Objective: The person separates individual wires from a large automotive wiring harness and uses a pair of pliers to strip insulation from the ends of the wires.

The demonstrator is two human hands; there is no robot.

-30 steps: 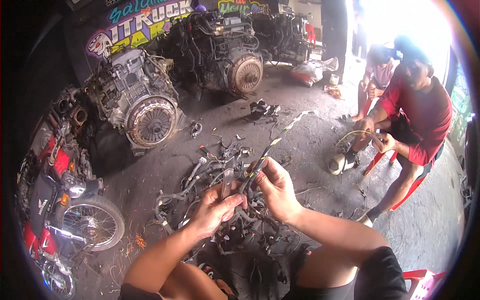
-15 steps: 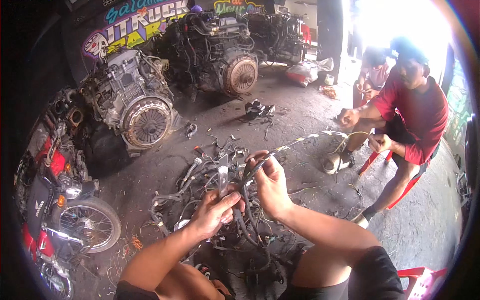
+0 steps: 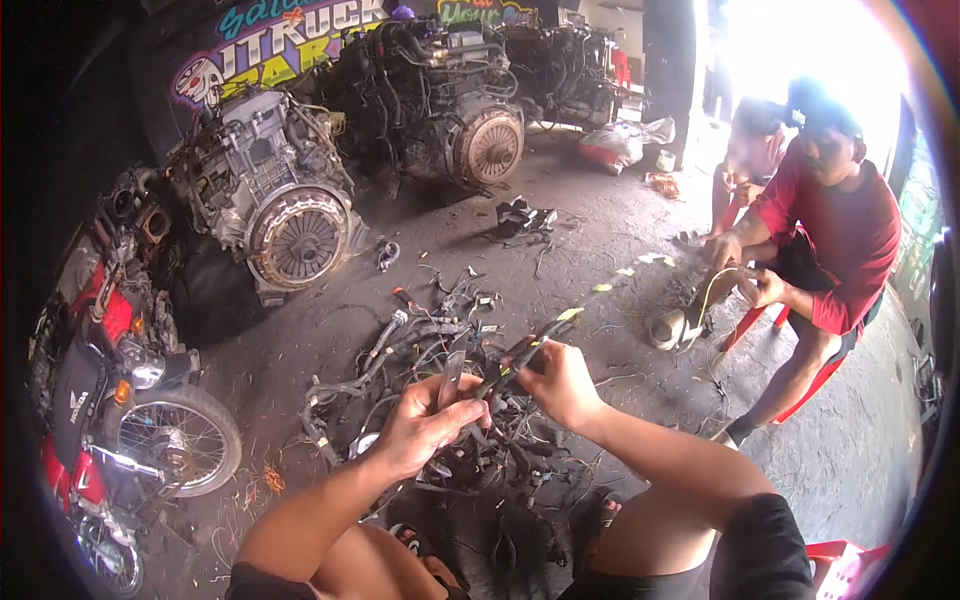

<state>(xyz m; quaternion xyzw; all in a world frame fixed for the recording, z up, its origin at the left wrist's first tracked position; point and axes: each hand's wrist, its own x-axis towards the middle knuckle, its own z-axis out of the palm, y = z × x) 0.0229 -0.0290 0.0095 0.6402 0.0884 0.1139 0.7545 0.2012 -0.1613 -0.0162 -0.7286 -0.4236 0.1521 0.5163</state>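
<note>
My left hand (image 3: pixel 428 424) is closed around a knife, its flat metal blade (image 3: pixel 453 372) pointing up past the fingers. Its handle is hidden in the palm. A dark wire harness (image 3: pixel 503 368) runs from beside those fingers into my right hand (image 3: pixel 563 385), which is closed on it. Beyond my right hand, yellow-green and white wires (image 3: pixel 570 314) stretch toward a seated person in red. Below my hands lies a tangled heap of wiring harnesses (image 3: pixel 370 350) with connectors and dark sleeving on the floor.
The person in red (image 3: pixel 840 220) sits at right on a red stool (image 3: pixel 815 385), holding a thin yellow wire (image 3: pixel 712 290). Another person sits behind. Large engines (image 3: pixel 300 235) stand at the back left, a red motorcycle (image 3: pixel 90 470) at left. A pink-and-red plastic stool (image 3: pixel 850 568) is near my right knee.
My right hand has moved slightly down and right along the harness. The blade in my left hand sits lower and more tilted. The far person's hands have drawn closer together.
</note>
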